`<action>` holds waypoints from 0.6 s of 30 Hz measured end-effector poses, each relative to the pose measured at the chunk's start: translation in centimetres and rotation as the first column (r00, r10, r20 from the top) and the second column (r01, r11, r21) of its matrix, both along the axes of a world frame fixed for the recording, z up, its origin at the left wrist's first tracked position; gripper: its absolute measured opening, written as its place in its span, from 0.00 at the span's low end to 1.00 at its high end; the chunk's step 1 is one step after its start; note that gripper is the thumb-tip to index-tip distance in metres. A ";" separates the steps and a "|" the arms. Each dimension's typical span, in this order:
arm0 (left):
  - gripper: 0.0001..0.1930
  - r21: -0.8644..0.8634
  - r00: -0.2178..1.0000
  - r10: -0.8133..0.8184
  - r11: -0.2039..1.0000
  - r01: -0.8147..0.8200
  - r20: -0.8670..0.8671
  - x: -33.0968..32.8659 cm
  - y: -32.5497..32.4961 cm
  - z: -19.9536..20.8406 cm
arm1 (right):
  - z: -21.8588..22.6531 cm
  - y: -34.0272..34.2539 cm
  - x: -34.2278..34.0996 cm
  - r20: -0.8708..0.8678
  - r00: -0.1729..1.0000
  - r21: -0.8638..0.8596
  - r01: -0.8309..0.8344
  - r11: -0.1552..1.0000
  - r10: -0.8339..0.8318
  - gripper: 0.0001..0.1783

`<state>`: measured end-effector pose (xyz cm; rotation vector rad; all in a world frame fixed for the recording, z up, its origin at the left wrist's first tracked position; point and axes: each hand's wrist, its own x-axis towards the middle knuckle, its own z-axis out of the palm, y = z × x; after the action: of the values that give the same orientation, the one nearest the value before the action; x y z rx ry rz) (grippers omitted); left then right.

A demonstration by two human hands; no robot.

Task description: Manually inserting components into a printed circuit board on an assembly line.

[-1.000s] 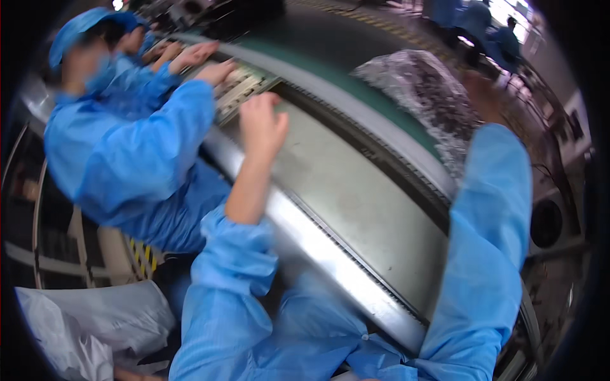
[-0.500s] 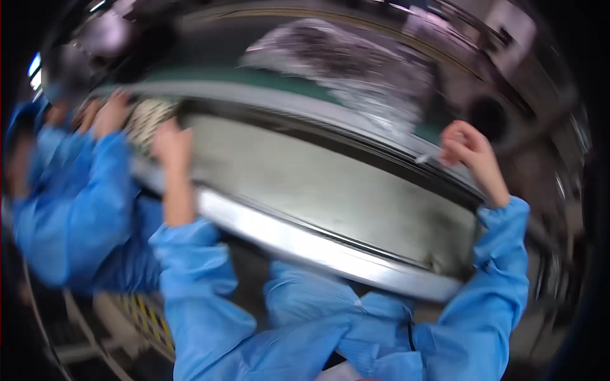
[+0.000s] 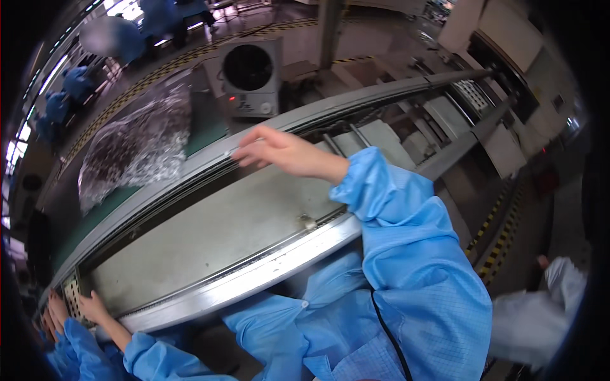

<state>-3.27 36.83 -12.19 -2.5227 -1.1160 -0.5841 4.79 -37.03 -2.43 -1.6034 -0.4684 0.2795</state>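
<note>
My left hand [image 3: 95, 309] is at the lower left, its thumb apart from its fingers, beside the right edge of a cream tray with rows of holes [image 3: 73, 300]. Whether the fingertips touch the tray is hard to make out. Over the conveyor's far rail [image 3: 210, 164] hovers my right hand [image 3: 276, 151], fingers apart and loosely bent. A small pale spot shows by its fingertips; I cannot tell whether it is a thing on the rail. Below lies the grey-green conveyor bed [image 3: 210, 235], with a small metal piece [image 3: 307, 222] near its right end.
A co-worker's hands [image 3: 57, 310] are at the tray's left side. Crumpled clear plastic wrapping [image 3: 140, 136] covers part of the green surface beyond the rail. A box-shaped fan unit [image 3: 251, 76] stands behind. The conveyor continues right, with another perforated tray [image 3: 471, 95].
My view has swung to the right, bringing the fan unit and the conveyor's right stretch into sight. Both hands stay near the same parts of the conveyor.
</note>
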 end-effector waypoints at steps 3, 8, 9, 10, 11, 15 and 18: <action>0.32 0.055 0.993 -0.081 0.996 0.076 0.086 -0.7 2.3 -0.8 | -1.8 0.3 0.6 0.024 1.000 0.077 0.018 0.997 -0.020 0.13; 0.33 0.092 0.998 -0.059 0.994 0.058 0.010 -0.3 3.1 -1.5 | -1.4 0.7 0.5 0.045 0.999 0.066 -0.031 0.997 0.028 0.10; 0.34 -0.036 0.996 -0.040 0.999 0.037 -0.079 2.2 -3.2 -0.6 | -1.5 -0.2 0.4 0.031 0.999 0.041 -0.015 0.999 0.013 0.10; 0.36 -0.117 0.985 0.048 0.991 -0.068 -0.163 0.0 -5.3 2.6 | -1.1 0.5 0.3 0.039 0.999 0.071 -0.022 0.997 0.019 0.10; 0.38 -0.072 0.991 0.023 0.997 -0.033 -0.134 -0.7 -1.7 1.2 | -0.9 1.0 0.2 0.043 0.999 0.104 -0.035 0.994 0.030 0.09; 0.43 0.139 0.992 -0.127 0.982 0.127 -0.012 -2.8 -2.7 1.4 | -0.8 1.6 -0.6 0.053 0.998 0.105 0.014 0.994 -0.020 0.10; 0.39 -0.190 0.998 0.000 0.982 0.012 0.061 -0.6 -7.2 2.5 | -0.1 0.3 -1.3 0.095 0.990 -0.049 0.107 0.993 -0.102 0.08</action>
<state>-3.90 29.67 -9.65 -2.6866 -1.2403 -0.5845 3.53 -36.76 -2.56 -1.6933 -0.4482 0.1403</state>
